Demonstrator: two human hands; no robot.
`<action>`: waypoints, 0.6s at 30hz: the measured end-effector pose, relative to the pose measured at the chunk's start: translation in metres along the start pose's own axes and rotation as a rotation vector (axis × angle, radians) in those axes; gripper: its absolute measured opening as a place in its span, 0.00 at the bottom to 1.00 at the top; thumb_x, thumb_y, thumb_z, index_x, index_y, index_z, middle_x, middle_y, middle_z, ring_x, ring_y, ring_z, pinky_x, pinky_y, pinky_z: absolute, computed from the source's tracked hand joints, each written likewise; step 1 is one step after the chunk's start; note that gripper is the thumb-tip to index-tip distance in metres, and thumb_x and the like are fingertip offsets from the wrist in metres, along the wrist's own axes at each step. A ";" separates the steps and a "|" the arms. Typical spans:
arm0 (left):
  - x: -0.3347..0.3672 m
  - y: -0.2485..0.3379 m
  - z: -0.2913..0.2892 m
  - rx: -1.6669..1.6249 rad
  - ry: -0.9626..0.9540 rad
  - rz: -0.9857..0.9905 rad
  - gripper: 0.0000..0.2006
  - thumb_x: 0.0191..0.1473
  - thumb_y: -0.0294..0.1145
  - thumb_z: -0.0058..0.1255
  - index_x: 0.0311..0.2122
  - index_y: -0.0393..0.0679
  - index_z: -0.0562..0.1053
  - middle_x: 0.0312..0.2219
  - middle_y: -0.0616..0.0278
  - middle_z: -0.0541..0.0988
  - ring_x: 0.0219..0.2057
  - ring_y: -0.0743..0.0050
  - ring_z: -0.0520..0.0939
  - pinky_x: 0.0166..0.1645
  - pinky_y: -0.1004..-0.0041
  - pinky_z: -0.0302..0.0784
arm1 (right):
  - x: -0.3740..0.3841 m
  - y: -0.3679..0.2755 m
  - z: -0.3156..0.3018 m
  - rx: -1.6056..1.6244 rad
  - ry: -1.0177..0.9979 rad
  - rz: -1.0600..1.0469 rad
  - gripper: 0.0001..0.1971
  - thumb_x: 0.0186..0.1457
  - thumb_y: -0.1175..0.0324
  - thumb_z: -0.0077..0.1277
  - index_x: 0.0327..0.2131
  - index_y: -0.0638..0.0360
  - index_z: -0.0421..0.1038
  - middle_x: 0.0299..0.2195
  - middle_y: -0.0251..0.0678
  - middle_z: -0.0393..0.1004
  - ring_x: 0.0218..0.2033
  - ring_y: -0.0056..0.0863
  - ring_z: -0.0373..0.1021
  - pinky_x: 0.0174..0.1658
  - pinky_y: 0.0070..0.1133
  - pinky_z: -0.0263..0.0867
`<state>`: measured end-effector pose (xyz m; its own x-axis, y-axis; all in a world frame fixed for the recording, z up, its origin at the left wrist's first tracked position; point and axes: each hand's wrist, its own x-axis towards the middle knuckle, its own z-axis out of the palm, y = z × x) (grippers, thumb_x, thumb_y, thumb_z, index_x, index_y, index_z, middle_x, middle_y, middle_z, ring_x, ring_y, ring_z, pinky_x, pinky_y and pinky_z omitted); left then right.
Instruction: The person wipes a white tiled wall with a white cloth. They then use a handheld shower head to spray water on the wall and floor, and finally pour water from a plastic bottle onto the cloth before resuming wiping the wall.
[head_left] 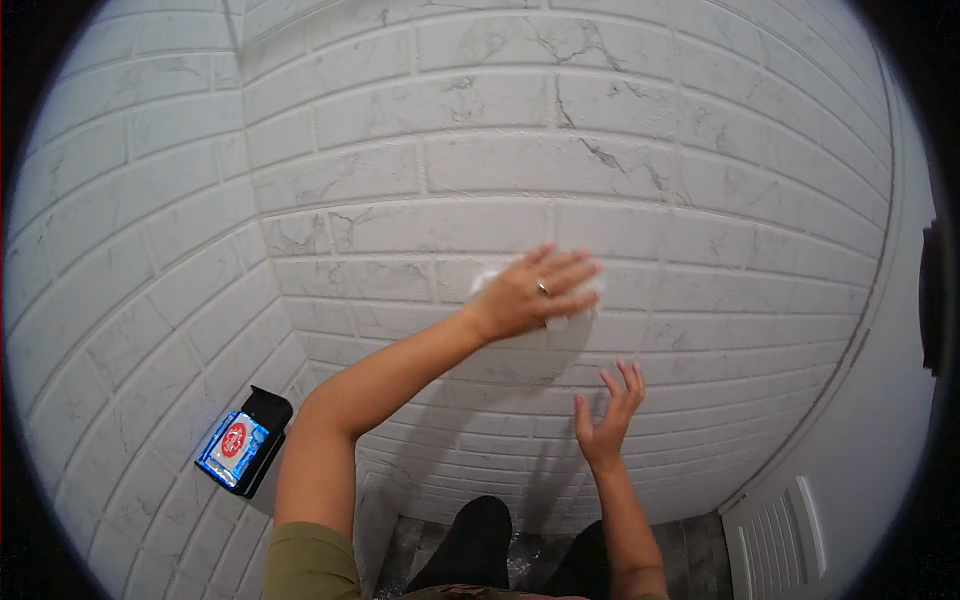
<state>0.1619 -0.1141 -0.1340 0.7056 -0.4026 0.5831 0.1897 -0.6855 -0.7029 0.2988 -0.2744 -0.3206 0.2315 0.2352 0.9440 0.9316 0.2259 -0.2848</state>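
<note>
My left hand (538, 292), with a ring on one finger, lies flat against the white brick-patterned wall (480, 165). Beneath its palm and fingers is a thin white wipe (486, 280), held to the wall; only its edges show, and the hand is slightly blurred. Lower and to the right, my right hand (610, 415) is raised with its fingers apart and nothing in it. Whether its fingertips touch the wall, I cannot tell.
A black holder (268, 412) with a blue and silver packet (232, 450) is on the left-hand wall. At the right stands a white door (880, 440) with a slatted vent (785, 535). Grey floor tiles (700, 560) show around my dark-clothed legs (480, 540).
</note>
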 end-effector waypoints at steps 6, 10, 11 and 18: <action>0.020 0.027 0.029 -0.301 -0.061 0.118 0.21 0.58 0.42 0.42 0.57 0.69 0.63 0.64 0.76 0.57 0.66 0.74 0.55 0.70 0.55 0.46 | 0.110 -0.067 -0.005 -0.134 -0.315 -0.668 0.18 0.47 0.65 0.56 0.45 0.51 0.70 0.48 0.33 0.68 0.55 0.33 0.62 0.58 0.39 0.55; 0.017 0.015 0.027 -0.250 -0.012 0.186 0.20 0.59 0.45 0.39 0.57 0.71 0.62 0.65 0.77 0.55 0.66 0.74 0.54 0.71 0.53 0.39 | 0.143 -0.068 0.025 -0.259 -0.300 -0.973 0.14 0.49 0.64 0.50 0.41 0.49 0.70 0.43 0.29 0.70 0.48 0.28 0.65 0.50 0.34 0.61; 0.019 0.012 0.021 -0.223 -0.049 0.205 0.20 0.60 0.45 0.38 0.57 0.72 0.62 0.65 0.77 0.54 0.66 0.75 0.54 0.71 0.52 0.37 | 0.151 -0.071 0.030 -0.255 -0.297 -1.041 0.13 0.49 0.64 0.48 0.40 0.48 0.70 0.41 0.28 0.70 0.46 0.27 0.66 0.48 0.33 0.62; 0.022 -0.021 -0.018 -0.151 -0.179 0.161 0.21 0.59 0.51 0.35 0.58 0.74 0.61 0.66 0.80 0.54 0.67 0.80 0.52 0.71 0.51 0.28 | 0.191 -0.091 0.061 -0.112 -0.207 -1.200 0.09 0.48 0.66 0.49 0.36 0.49 0.68 0.34 0.27 0.69 0.37 0.24 0.69 0.38 0.23 0.65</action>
<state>0.1607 -0.1192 -0.0990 0.8303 -0.4095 0.3781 -0.0293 -0.7094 -0.7042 0.2412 -0.1927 -0.1248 -0.8310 0.0813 0.5502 0.5443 0.3227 0.7743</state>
